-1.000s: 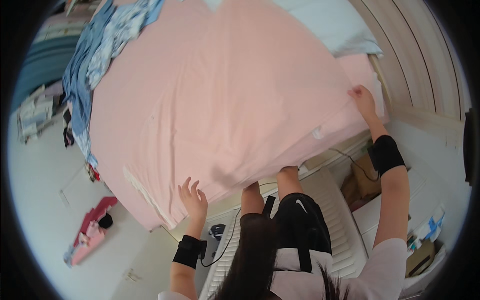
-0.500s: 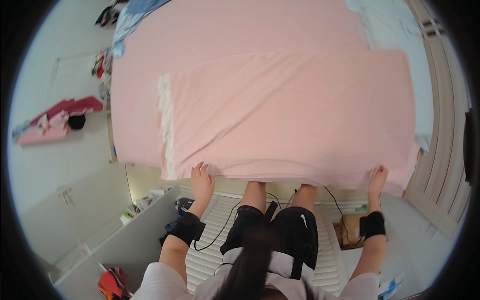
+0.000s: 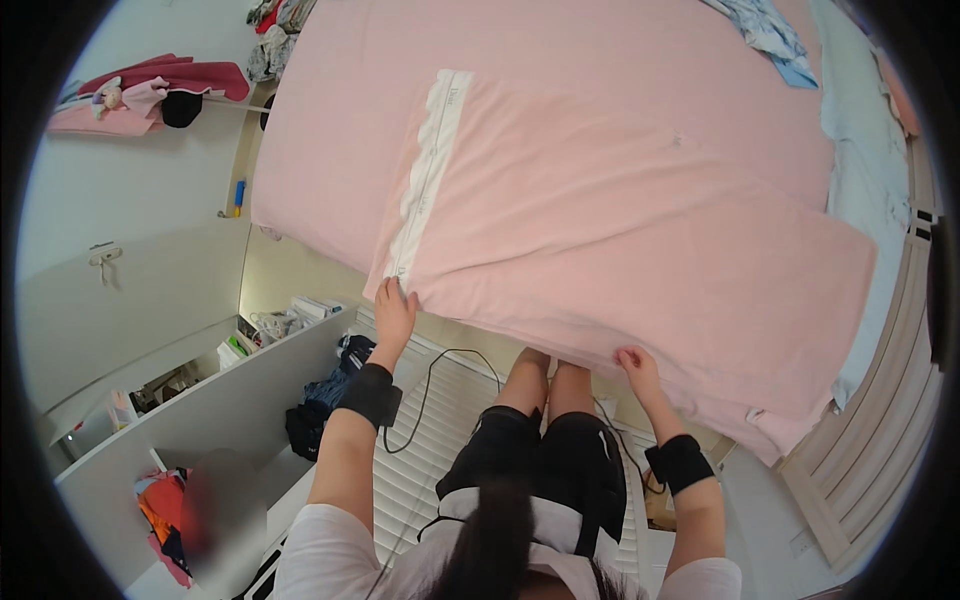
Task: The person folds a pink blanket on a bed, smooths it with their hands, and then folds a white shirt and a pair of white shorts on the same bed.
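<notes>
A folded pink blanket (image 3: 600, 240) with a white scalloped trim (image 3: 428, 180) along its left end lies on the bed, slightly creased. At its near left corner, just below the trim, is my left hand (image 3: 396, 312). Its fingers are stretched out over the edge, thumb apart. Farther right along the near edge is my right hand (image 3: 640, 374), fingers curled together against the blanket's border. How much cloth is between them is hard to see. Both wrists wear black bands.
The pink-sheeted bed (image 3: 330, 130) spans the space ahead. Light blue bedding (image 3: 860, 190) lies at its right, a blue cloth (image 3: 765, 40) at the back. A low white partition (image 3: 220, 400) stands left. Black cables (image 3: 430, 385) run near my legs.
The view has turned and shifted. My left hand has moved to the trimmed corner. The right hand has moved left along the near edge, away from the right end.
</notes>
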The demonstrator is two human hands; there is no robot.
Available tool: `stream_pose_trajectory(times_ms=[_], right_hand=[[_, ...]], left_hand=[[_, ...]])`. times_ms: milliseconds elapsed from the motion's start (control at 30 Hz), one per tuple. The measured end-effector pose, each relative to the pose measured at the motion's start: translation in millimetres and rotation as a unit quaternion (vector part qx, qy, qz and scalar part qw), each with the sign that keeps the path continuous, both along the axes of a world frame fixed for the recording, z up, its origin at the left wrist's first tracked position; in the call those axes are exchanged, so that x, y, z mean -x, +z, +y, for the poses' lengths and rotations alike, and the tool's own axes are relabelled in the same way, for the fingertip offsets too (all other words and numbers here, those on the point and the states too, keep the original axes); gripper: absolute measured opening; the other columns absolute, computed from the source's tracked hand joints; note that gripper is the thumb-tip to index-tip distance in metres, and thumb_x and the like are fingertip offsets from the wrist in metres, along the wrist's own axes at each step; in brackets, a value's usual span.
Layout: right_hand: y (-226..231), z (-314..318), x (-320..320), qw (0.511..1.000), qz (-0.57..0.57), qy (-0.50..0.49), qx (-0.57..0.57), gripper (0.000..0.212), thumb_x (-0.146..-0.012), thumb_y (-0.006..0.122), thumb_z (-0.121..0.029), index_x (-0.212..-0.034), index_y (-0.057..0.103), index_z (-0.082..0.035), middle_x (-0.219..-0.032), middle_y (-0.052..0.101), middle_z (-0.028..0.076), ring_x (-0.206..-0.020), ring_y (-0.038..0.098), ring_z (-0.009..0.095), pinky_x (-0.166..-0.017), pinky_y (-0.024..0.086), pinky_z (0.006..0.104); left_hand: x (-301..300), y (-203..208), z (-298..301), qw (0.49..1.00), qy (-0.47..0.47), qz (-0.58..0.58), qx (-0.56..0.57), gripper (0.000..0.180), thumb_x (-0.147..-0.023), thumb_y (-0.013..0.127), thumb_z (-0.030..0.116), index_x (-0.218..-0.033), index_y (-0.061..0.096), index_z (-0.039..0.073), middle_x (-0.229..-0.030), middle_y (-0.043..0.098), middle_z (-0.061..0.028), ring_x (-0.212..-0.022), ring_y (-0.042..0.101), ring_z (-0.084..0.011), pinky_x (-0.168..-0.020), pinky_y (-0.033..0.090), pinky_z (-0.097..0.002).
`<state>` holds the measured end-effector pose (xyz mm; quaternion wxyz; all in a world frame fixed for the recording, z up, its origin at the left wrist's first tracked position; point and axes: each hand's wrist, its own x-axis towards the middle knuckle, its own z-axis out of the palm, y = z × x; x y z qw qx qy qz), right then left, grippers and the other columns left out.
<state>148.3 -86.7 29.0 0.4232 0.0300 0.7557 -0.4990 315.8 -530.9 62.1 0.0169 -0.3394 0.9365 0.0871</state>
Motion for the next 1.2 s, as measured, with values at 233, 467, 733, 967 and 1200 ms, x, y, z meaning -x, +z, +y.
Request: stream_pose_trajectory(times_ms=[233,467,733,967,1200], right_hand=[[1,-88,12,0.958,-0.104,0.234,-0.132,0.035,-0.084,0.058,-0.031,-0.094,0.058,0.002,-0.082,0.063,0.008,-0.07,0.058,0.014,-0.062,0.048,0.0254],[-11,-116,-41,0.913,-0.304,-0.27,-0.03,0.046,-0.079,0.061,-0.044,-0.087,0.057,0.001,-0.08,0.059,0.008,-0.067,0.058,0.016,-0.058,0.048,0.0269],[-13,-137,-56,0.845,-0.143,-0.497,-0.136,0.045,-0.076,0.066,-0.039,-0.089,0.053,0.003,-0.076,0.055,0.009,-0.068,0.054,0.016,-0.057,0.047,0.03],[-45,-158,-69,0.764,-0.075,-0.615,-0.18,0.042,-0.084,0.056,-0.036,-0.093,0.053,0.005,-0.076,0.056,0.011,-0.07,0.055,0.021,-0.06,0.047,0.0333],[-37,-152,-115,0.795,-0.179,-0.569,-0.109,0.028,-0.091,0.042,-0.022,-0.094,0.053,0.004,-0.083,0.061,0.013,-0.07,0.061,0.022,-0.061,0.049,0.0319]], left_hand=[[21,-18,-37,0.998,0.049,0.001,-0.029,0.054,-0.077,0.061,0.029,-0.113,0.044,-0.006,-0.109,0.05,-0.0252,-0.101,0.048,-0.0391,-0.086,0.039,-0.0428],[53,-29,-53,0.993,0.101,-0.044,-0.049,0.063,-0.07,0.068,0.036,-0.112,0.044,-0.005,-0.106,0.049,-0.0252,-0.1,0.046,-0.0391,-0.086,0.038,-0.0432],[61,-47,-91,0.99,0.006,0.036,-0.136,0.063,-0.065,0.074,0.026,-0.108,0.043,-0.008,-0.099,0.05,-0.0188,-0.093,0.048,-0.0313,-0.08,0.041,-0.0384],[87,-64,-122,0.895,0.092,-0.052,-0.433,0.047,-0.073,0.068,0.021,-0.105,0.045,-0.006,-0.071,0.053,-0.0095,-0.066,0.052,-0.0253,-0.066,0.042,-0.0357],[94,-46,-105,0.975,-0.087,0.062,-0.196,0.048,-0.073,0.064,0.018,-0.108,0.044,-0.007,-0.099,0.047,-0.0214,-0.093,0.046,-0.0339,-0.081,0.039,-0.0398]])
